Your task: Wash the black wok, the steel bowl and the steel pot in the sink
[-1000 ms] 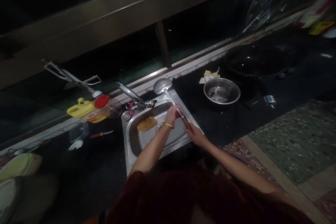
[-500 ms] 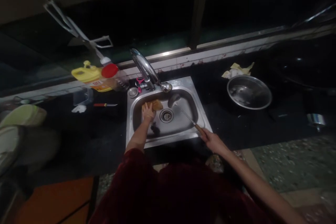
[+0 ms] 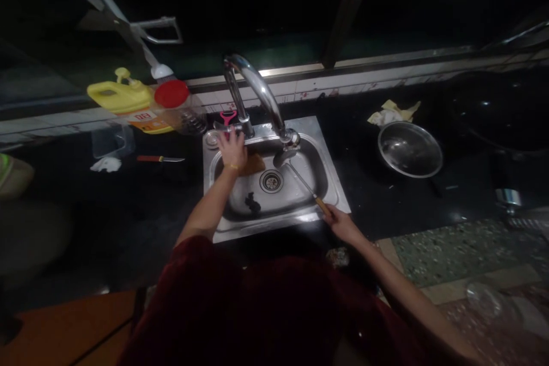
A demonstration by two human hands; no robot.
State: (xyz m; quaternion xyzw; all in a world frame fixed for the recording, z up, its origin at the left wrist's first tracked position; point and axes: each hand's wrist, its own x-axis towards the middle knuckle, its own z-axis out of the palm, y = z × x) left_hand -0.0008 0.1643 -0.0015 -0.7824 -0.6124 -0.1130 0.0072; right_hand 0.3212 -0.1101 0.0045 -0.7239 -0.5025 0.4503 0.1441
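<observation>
My right hand (image 3: 342, 223) is closed round the wooden handle of a ladle (image 3: 302, 178). The ladle's metal head rests inside the steel sink (image 3: 295, 209), below the spout. Over the sink's back left corner, my left hand (image 3: 233, 150) has its fingers spread at the base of the chrome faucet (image 3: 261, 88). Whether the fingertips touch the faucet's lever, I cannot tell. Just right of that hand lies a brown sponge-like piece (image 3: 253, 164), partly covered by it. A dark clump (image 3: 253, 203) sits on the sink floor left of the drain (image 3: 271, 182).
A metal bowl (image 3: 409, 150) stands on the right counter before a crumpled yellow-white wrapper (image 3: 393, 113). On the left are a knife (image 3: 160, 159), a clear plastic box (image 3: 112, 140), a yellow jug (image 3: 124, 100) and a red-lidded jar (image 3: 172, 94). A pink peeler (image 3: 228, 116) lies behind the sink.
My left hand has let go of the brown piece and moved up and back to the faucet base. My right hand still holds the ladle. The view has shifted slightly.
</observation>
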